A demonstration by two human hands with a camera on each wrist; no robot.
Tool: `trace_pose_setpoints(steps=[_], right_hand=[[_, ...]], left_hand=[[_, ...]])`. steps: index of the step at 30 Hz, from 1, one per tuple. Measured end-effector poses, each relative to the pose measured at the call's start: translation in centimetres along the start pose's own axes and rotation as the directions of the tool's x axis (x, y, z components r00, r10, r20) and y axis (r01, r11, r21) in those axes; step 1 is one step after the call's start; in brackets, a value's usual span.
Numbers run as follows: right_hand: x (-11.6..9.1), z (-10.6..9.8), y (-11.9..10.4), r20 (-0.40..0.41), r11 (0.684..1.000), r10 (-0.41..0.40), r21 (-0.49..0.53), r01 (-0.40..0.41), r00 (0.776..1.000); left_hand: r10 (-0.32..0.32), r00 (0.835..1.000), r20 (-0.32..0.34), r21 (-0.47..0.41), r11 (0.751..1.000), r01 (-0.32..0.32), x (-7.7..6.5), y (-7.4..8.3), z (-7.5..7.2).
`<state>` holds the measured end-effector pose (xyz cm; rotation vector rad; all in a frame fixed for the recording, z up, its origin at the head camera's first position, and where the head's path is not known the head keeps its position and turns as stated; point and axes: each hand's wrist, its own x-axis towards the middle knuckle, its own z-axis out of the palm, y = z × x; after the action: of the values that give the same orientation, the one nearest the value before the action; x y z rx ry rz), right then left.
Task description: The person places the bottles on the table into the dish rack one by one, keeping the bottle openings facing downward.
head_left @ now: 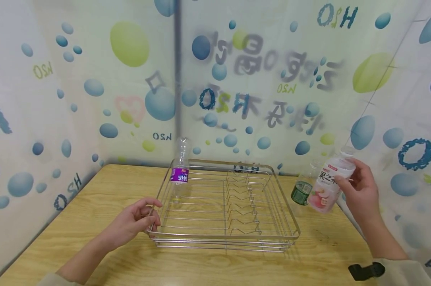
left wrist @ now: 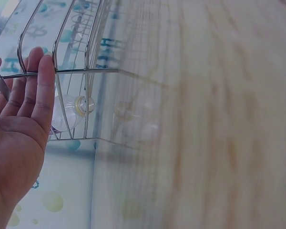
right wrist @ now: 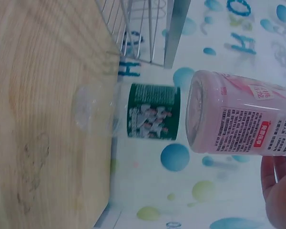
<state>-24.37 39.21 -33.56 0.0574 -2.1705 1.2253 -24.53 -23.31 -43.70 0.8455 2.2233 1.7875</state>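
Observation:
My left hand (head_left: 134,218) grips the front left corner of a metal wire dish rack (head_left: 226,237), its fingers around the wires in the left wrist view. Inside the rack, at the left, a clear plastic bottle (head_left: 180,175) with a purple label leans neck down, its yellow neck ring (left wrist: 80,105) near the bottom wires. Right of the rack, my right hand (head_left: 362,192) holds a peach-drink bottle (head_left: 330,186) with a pink and white label, tilted, neck up, raised off the table. Partly behind it stands a clear bottle with a green label (right wrist: 153,112).
The wood-grain table (head_left: 93,254) carries the rack and the green-labelled bottle. A patterned curtain (head_left: 258,99) with blue and green drops closes off the back and both sides. Zigzag wire dividers (head_left: 241,202) run along the rack's right half.

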Motion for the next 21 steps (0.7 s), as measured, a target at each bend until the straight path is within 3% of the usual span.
trace_pose_setpoints(steps=[8, 13, 18, 21], right_hand=[[-0.4, 2.0, -2.5, 0.089, 0.981, -0.119, 0.161, 0.104, 0.989], [-0.6, 3.3, -3.9, 0.113, 0.933, -0.187, 0.33, 0.141, 0.976], [-0.9, 4.9, -5.0, 0.149, 0.92, -0.233, 0.355, 0.168, 0.961], [-1.1, 5.9, -5.4, 0.18, 0.928, -0.244, 0.328, 0.176, 0.953]], left_hand=[[0.005, 1.0, 0.007, -0.025, 1.0, -0.005, 0.0, 0.0, 0.0], [0.008, 1.0, 0.004, -0.016, 1.0, -0.007, 0.0, 0.0, 0.0], [0.004, 1.0, -0.002, -0.005, 1.0, -0.004, 0.0, 0.0, 0.1], [0.0, 1.0, -0.001, -0.011, 1.0, 0.0, 0.0, 0.0, 0.1]])
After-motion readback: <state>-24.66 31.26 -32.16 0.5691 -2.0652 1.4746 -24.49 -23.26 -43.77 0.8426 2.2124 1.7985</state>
